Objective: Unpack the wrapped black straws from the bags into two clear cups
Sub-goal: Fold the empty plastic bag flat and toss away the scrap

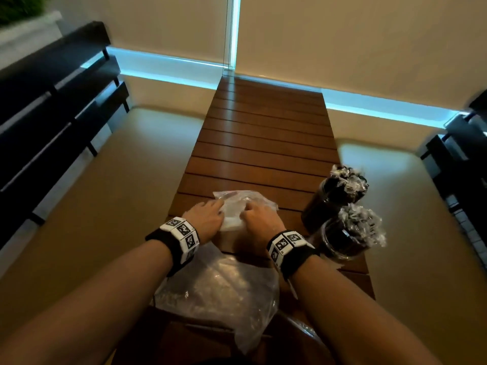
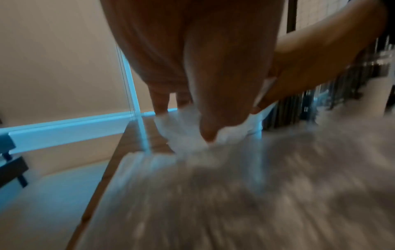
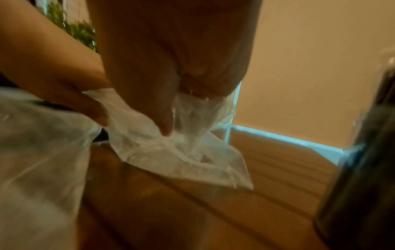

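Observation:
A small crumpled clear plastic bag (image 1: 245, 204) lies on the wooden slat table (image 1: 263, 143); no straws show inside it. My left hand (image 1: 208, 214) pinches its left side, thumb pressed into the plastic (image 2: 186, 133). My right hand (image 1: 257, 216) pinches the bag's right part between thumb and fingers (image 3: 169, 125), bunching the film (image 3: 171, 157). To the right stand two clear cups, the far cup (image 1: 332, 198) and the near cup (image 1: 345, 238), both packed with wrapped black straws whose crinkled wrapper ends stick up.
A larger clear plastic bag (image 1: 218, 293) lies at the table's near end under my forearms, seen blurred in the wrist views (image 2: 235, 194) (image 3: 38, 152). Beige benches flank the narrow table. Dark slatted backrests (image 1: 52, 114) stand left and right. The near cup (image 3: 363, 152) is close to my right wrist.

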Available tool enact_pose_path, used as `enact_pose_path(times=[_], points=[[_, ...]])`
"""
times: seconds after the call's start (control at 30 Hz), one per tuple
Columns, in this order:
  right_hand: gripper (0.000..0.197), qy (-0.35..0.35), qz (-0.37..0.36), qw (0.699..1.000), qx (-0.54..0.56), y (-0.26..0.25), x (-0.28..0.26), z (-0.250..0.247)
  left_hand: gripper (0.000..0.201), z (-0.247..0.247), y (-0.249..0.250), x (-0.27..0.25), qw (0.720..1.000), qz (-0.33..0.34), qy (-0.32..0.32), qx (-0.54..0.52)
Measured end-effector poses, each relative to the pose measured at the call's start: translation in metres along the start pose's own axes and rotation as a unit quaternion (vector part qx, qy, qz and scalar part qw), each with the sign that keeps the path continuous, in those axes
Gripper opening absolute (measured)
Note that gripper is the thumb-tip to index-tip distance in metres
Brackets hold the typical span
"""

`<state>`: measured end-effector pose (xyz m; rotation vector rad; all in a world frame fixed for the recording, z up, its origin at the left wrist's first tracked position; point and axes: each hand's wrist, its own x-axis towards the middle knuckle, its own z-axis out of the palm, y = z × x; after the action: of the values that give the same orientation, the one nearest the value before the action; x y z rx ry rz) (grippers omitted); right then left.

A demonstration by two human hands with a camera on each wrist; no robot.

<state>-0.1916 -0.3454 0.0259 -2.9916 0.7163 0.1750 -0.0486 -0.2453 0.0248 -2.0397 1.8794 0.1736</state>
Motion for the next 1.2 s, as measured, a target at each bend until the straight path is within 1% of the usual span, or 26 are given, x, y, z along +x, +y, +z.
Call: enact_pose_path(times=[0.03,0.1,0.17,0.23,0.27,0.37,0.43,0.53,0.63,0.7,0.73,0.77,0.8,0.83,0.87,0.9,0.93,0.97,1.03,1.07,1.13,1.2], points=[[0.022,-0.039,0.007,0.999,0.029,-0.001,-0.003,0.014,0.04,0.012,0.002,0.0,0.999,-0.006,-0.036,-0.015],[0.023,-0.096,0.019,0.992,0.076,-0.003,-0.009,0.039,0.038,0.029,0.002,0.002,0.996,-0.015,-0.069,-0.05],[0.023,-0.14,0.029,0.985,0.095,-0.001,-0.015,0.055,0.031,0.036,0.003,0.004,0.991,0.009,-0.098,-0.092],[0.026,-0.17,0.054,0.975,0.131,0.002,-0.018,0.061,0.024,0.038,0.003,0.008,0.983,0.027,-0.107,-0.144],[0.028,-0.175,0.073,0.969,0.16,0.004,-0.018,0.061,0.021,0.042,0.001,0.01,0.978,0.023,-0.105,-0.179],[0.033,-0.174,0.122,0.948,0.239,0.011,-0.018,0.06,0.016,0.055,-0.008,0.015,0.963,0.002,-0.1,-0.25],[0.029,-0.155,0.134,0.946,0.251,0.012,-0.019,0.063,0.023,0.057,-0.01,0.019,0.956,-0.008,-0.094,-0.277],[0.023,-0.132,0.152,0.95,0.238,0.011,-0.02,0.067,0.032,0.048,-0.002,0.026,0.948,0.001,-0.095,-0.304],[0.023,-0.106,0.188,0.951,0.222,0.009,-0.015,0.071,0.03,0.049,0.004,0.033,0.951,-0.03,-0.133,-0.276],[0.03,-0.075,0.215,0.949,0.218,0.007,-0.015,0.077,0.025,0.05,0.009,0.037,0.954,-0.049,-0.151,-0.256],[0.034,-0.063,0.224,0.952,0.197,0.005,-0.017,0.08,0.025,0.049,0.011,0.038,0.955,-0.059,-0.159,-0.242],[0.039,-0.05,0.224,0.962,0.148,0.005,-0.019,0.082,0.025,0.05,0.014,0.038,0.96,-0.07,-0.159,-0.221],[0.043,-0.035,0.216,0.972,0.083,0.005,-0.022,0.083,0.025,0.049,0.017,0.038,0.968,-0.08,-0.143,-0.19],[0.046,-0.024,0.201,0.979,0.027,0.005,-0.024,0.083,0.025,0.049,0.019,0.038,0.978,-0.086,-0.111,-0.153],[0.047,-0.021,0.181,0.983,-0.005,0.006,-0.024,0.083,0.024,0.05,0.021,0.038,0.987,-0.082,-0.07,-0.116],[0.046,-0.027,0.158,0.987,-0.017,0.006,-0.022,0.084,0.026,0.05,0.024,0.037,0.994,-0.064,-0.027,-0.089],[0.042,-0.038,0.138,0.99,-0.015,0.007,-0.021,0.087,0.028,0.051,0.027,0.038,0.997,-0.032,0.01,-0.075],[0.038,-0.05,0.123,0.991,-0.007,0.007,-0.019,0.088,0.031,0.052,0.029,0.039,0.997,0.013,0.027,-0.073],[0.034,-0.068,0.102,0.992,0.012,0.009,-0.018,0.091,0.032,0.054,0.032,0.038,0.992,0.09,0.011,-0.087],[0.037,-0.079,0.089,0.993,0.024,0.01,-0.019,0.091,0.033,0.054,0.032,0.036,0.989,0.105,-0.006,-0.099],[0.049,-0.099,0.071,0.991,0.058,0.013,-0.024,0.09,0.034,0.056,0.031,0.03,0.985,0.1,-0.036,-0.135],[0.061,-0.112,0.053,0.989,0.083,0.016,-0.03,0.088,0.038,0.057,0.03,0.024,0.984,0.09,-0.048,-0.145]])
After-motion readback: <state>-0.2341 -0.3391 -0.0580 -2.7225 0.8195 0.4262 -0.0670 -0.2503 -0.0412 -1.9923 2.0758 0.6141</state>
